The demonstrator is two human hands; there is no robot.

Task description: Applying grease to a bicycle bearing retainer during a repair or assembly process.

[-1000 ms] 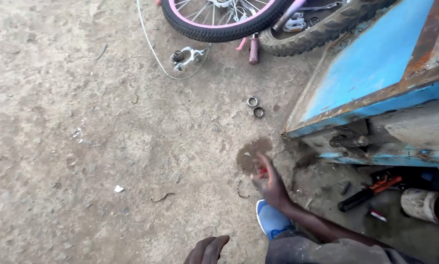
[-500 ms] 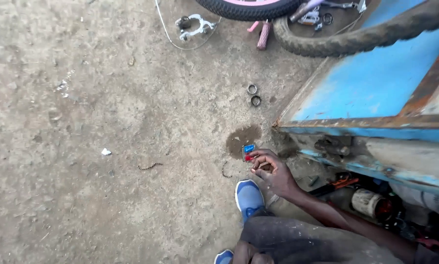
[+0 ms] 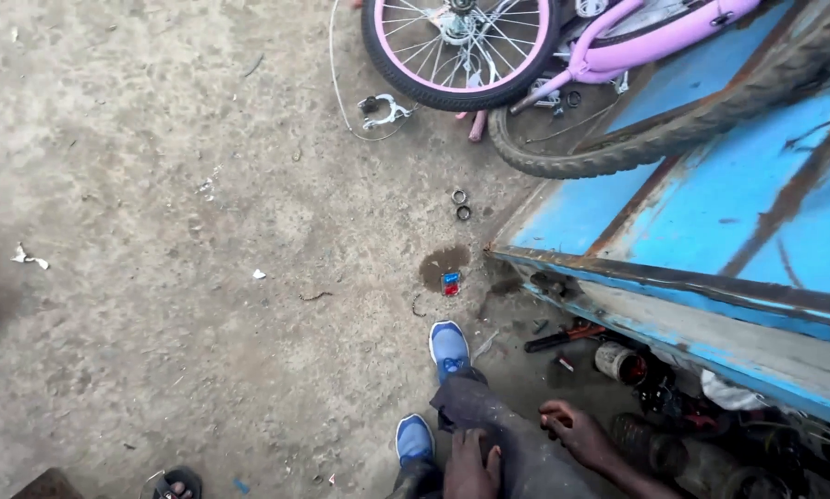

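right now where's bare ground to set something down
Widest free patch: the dirt left of the blue shoes, below the pink bicycle's wheel. Crowded under the blue cart, where tools and a can lie beside the right hand.

Blue shoes (image 3: 449, 348), dark grey trousers (image 3: 507, 434), bare forearms.

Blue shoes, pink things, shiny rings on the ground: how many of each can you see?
Blue shoes: 2
Pink bicycle frame: 1
Pink-rimmed wheel: 1
Metal rings: 2
Small red and blue object by the dark stain: 1
Total: 7
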